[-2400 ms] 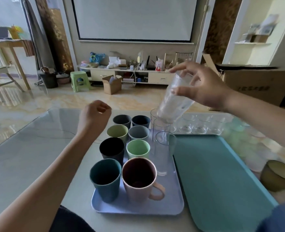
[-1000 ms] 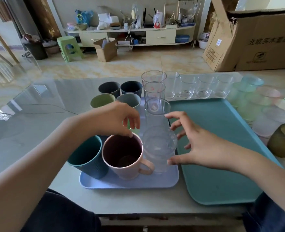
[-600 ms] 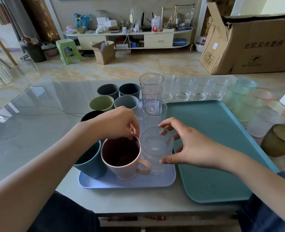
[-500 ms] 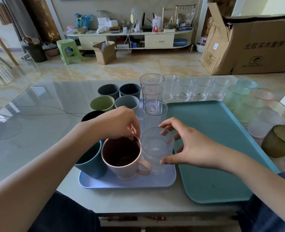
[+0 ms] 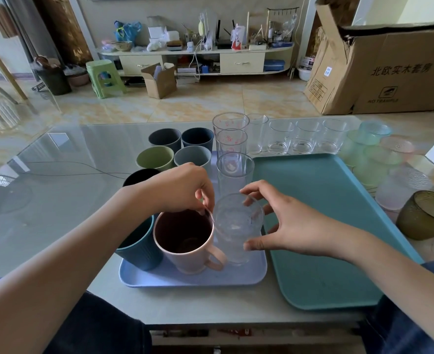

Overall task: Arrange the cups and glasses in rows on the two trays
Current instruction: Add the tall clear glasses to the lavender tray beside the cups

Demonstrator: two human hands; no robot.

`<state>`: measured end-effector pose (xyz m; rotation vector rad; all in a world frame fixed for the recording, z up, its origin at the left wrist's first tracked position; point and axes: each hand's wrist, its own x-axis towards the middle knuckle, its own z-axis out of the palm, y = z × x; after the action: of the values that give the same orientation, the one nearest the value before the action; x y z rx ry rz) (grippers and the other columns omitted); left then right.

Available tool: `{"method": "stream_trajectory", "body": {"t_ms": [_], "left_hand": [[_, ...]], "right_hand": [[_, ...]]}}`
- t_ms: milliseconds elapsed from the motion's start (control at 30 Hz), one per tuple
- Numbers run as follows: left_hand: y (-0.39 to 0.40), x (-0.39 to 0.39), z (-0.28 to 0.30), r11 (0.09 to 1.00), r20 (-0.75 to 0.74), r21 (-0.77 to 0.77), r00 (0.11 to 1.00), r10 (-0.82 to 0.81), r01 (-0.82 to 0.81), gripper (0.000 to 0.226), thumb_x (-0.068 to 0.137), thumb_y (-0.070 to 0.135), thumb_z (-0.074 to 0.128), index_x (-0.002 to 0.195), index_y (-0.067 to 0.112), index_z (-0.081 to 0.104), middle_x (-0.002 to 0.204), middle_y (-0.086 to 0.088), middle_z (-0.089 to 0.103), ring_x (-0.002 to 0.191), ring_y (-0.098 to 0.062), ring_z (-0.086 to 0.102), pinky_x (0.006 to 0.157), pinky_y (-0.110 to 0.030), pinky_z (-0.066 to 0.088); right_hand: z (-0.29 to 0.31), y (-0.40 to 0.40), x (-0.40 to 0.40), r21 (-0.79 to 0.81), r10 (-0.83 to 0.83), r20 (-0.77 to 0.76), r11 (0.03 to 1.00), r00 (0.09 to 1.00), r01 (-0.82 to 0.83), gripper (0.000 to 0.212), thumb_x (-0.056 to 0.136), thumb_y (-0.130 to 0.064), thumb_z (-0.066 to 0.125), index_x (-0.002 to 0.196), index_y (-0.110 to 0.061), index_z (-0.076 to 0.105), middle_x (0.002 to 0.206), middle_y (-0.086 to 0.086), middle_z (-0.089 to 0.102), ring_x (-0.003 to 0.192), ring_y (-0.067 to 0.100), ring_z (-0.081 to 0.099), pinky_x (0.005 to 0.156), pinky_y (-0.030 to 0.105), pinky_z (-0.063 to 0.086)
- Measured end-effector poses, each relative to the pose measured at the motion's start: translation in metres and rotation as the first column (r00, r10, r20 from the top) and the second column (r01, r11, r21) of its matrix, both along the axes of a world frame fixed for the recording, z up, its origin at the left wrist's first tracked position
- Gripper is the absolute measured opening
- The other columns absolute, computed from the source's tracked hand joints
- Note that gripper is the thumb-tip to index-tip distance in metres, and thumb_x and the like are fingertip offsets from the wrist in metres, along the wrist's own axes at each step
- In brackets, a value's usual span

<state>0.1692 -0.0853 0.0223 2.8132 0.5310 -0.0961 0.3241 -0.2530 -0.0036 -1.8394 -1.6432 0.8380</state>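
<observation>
**Glass at near right corner of blue tray**

Clear glass (image 5: 237, 227) stands upright on the blue tray (image 5: 193, 279), near right corner, just beside the pink mug (image 5: 187, 241). Right hand (image 5: 287, 226): grip wide, thumb and fingertips curved about the glass; contact cannot be told. Left hand (image 5: 182, 190): fingers curled down, tips at the mug rim; whether they pinch it, cannot tell. 3 taller glasses (image 5: 232, 172) line up behind the clear glass. Teal tray (image 5: 338, 251) lies just right of the blue tray on the counter (image 5: 57, 200). 4 more glasses (image 5: 306, 139) stand beyond the teal tray.
</observation>
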Motion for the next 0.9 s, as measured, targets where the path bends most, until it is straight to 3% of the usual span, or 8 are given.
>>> {"method": "stream_trajectory", "body": {"t_ms": [100, 233, 367, 467, 600, 733, 833, 900], "left_hand": [[0.003, -0.002, 0.002, 0.999, 0.013, -0.046, 1.000, 0.008, -0.007, 0.010, 0.071, 0.020, 0.077, 0.076, 0.028, 0.075, 0.066, 0.020, 0.063, 0.072, -0.001, 0.057, 0.067, 0.000, 0.033], [0.007, -0.009, 0.011, 0.991, 0.116, -0.121, 0.990, 0.078, -0.064, 0.020, 0.071, 0.012, 0.074, 0.074, 0.032, 0.075, 0.060, 0.034, 0.060, 0.071, 0.008, 0.056, 0.063, -0.003, 0.040], [0.021, -0.027, 0.018, 0.961, 0.265, -0.225, 0.939, 0.220, -0.162, 0.030, 0.072, 0.005, 0.076, 0.071, 0.035, 0.072, 0.063, 0.029, 0.064, 0.067, 0.002, 0.059, 0.061, -0.010, 0.044], [0.038, -0.047, 0.017, 0.911, 0.344, -0.239, 0.848, 0.403, -0.336, 0.027, 0.075, 0.003, 0.073, 0.073, 0.030, 0.073, 0.059, 0.030, 0.064, 0.061, 0.007, 0.059, 0.058, -0.004, 0.043], [0.059, -0.077, 0.003, 0.760, 0.337, -0.297, 0.681, 0.650, -0.578, 0.026, 0.079, 0.001, 0.067, 0.074, 0.026, 0.069, 0.070, 0.015, 0.070, 0.065, -0.003, 0.059, 0.058, -0.015, 0.043], [0.065, -0.107, -0.027, 0.537, 0.221, -0.439, 0.493, 0.842, -0.720, 0.019, 0.082, 0.000, 0.060, 0.079, 0.016, 0.068, 0.093, -0.009, 0.068, 0.075, -0.019, 0.058, 0.054, -0.021, 0.048], [0.059, -0.125, -0.037, 0.357, 0.173, -0.702, 0.338, 0.925, -0.617, 0.019, 0.083, -0.006, 0.060, 0.080, 0.012, 0.063, 0.093, -0.016, 0.063, 0.069, -0.019, 0.057, 0.048, -0.019, 0.056], [0.054, -0.131, -0.038, 0.348, 0.168, -0.781, 0.362, 0.917, -0.519, 0.018, 0.082, -0.009, 0.061, 0.081, 0.009, 0.062, 0.092, -0.018, 0.061, 0.069, -0.021, 0.058, 0.053, -0.018, 0.057]], "right_hand": [[0.004, -0.001, 0.006, -0.050, -0.003, 0.001, 0.999, 1.000, 0.003, 0.081, 0.065, -0.039, 0.082, 0.128, -0.043, 0.031, 0.122, -0.022, 0.043, 0.099, -0.004, 0.057, 0.077, 0.011, 0.046], [0.010, -0.003, 0.017, -0.101, -0.028, -0.010, 0.995, 1.000, 0.027, 0.075, 0.067, -0.036, 0.082, 0.126, -0.041, 0.035, 0.115, -0.018, 0.050, 0.091, 0.002, 0.065, 0.084, 0.025, 0.053], [0.010, -0.005, 0.032, -0.189, -0.048, 0.028, 0.981, 0.998, 0.052, 0.034, 0.073, -0.027, 0.079, 0.098, -0.026, 0.056, 0.089, -0.003, 0.068, 0.067, 0.014, 0.067, 0.065, 0.028, 0.055], [0.002, -0.009, 0.033, -0.384, -0.010, 0.102, 0.922, 0.995, 0.049, 0.014, 0.084, -0.025, 0.069, 0.082, -0.013, 0.061, 0.069, 0.005, 0.069, 0.055, 0.016, 0.068, 0.051, 0.026, 0.053], [-0.017, -0.012, 0.011, -0.599, 0.060, 0.127, 0.801, 0.990, 0.028, 0.026, 0.094, -0.029, 0.054, 0.079, -0.008, 0.061, 0.061, 0.006, 0.065, 0.043, 0.016, 0.062, 0.040, 0.021, 0.047], [-0.033, -0.010, -0.009, -0.591, 0.018, 0.164, 0.802, 0.986, 0.083, 0.038, 0.097, -0.027, 0.046, 0.091, 0.009, 0.058, 0.053, 0.010, 0.063, 0.033, 0.015, 0.055, 0.036, 0.021, 0.047], [-0.038, -0.008, -0.017, -0.572, -0.021, 0.199, 0.809, 0.980, 0.134, 0.037, 0.098, -0.028, 0.044, 0.073, -0.001, 0.046, 0.036, 0.005, 0.054, 0.028, 0.014, 0.052, 0.034, 0.021, 0.045], [-0.039, -0.007, -0.019, -0.577, -0.055, 0.190, 0.801, 0.980, 0.157, 0.035, 0.099, -0.029, 0.042, 0.074, -0.004, 0.040, 0.042, 0.011, 0.056, 0.027, 0.016, 0.052, 0.035, 0.023, 0.046]]}}
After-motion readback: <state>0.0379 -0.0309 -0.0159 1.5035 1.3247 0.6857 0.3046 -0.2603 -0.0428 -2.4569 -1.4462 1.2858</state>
